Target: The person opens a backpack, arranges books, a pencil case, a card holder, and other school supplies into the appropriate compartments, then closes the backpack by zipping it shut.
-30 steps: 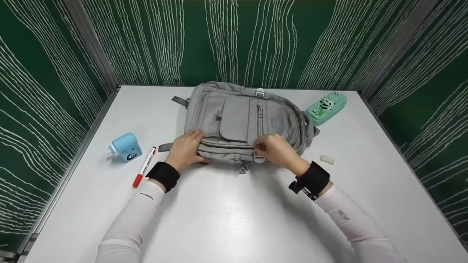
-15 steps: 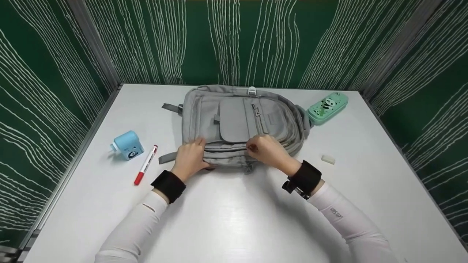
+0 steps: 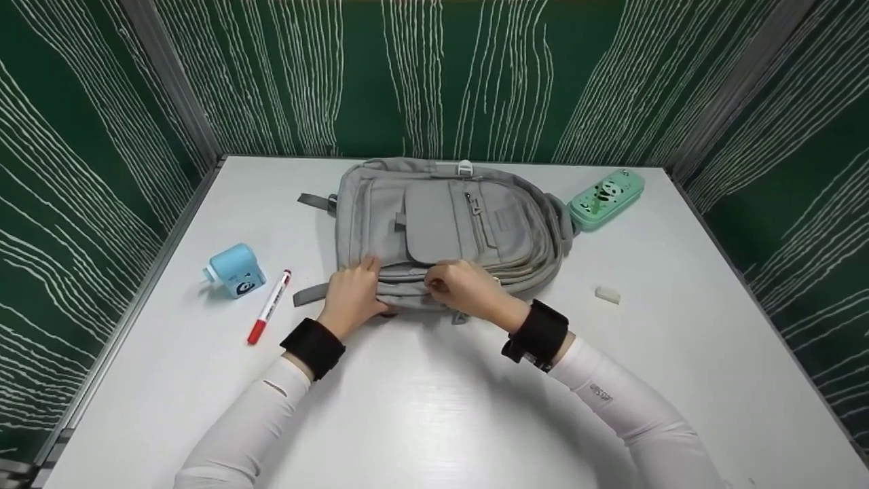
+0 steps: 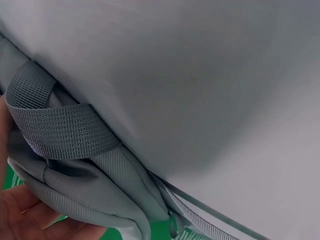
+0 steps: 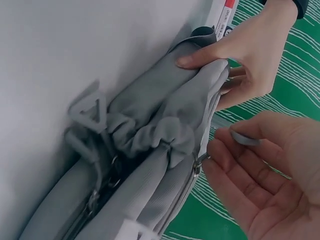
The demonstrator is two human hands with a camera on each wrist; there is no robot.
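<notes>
A grey backpack [image 3: 434, 217] lies on its back across the table, its top toward the right. My left hand [image 3: 352, 293] grips the near bottom corner, thumb on the side and fingers over the front. In the left wrist view its fingers [image 4: 30, 215] curl round the fabric beside a webbing strap [image 4: 65, 130]. Along the near side my right hand [image 3: 468, 288] pinches a zipper pull. The right wrist view shows the zipper slider [image 5: 198, 162] right at my fingertips, the pull mostly hidden by them. Triangular pulls [image 5: 90, 112] of another zipper hang loose.
A green panda pencil case [image 3: 606, 199] touches or overlaps the bag's top at right. A white eraser [image 3: 607, 295] lies nearer. On the left are a blue bottle-shaped item [image 3: 236, 270] with a panda print and a red-capped marker [image 3: 270, 305].
My right hand has slid left along the bag's near side with the zipper pull, toward my left hand. The backpack has shifted slightly left and nearer; the left hand keeps its grip.
</notes>
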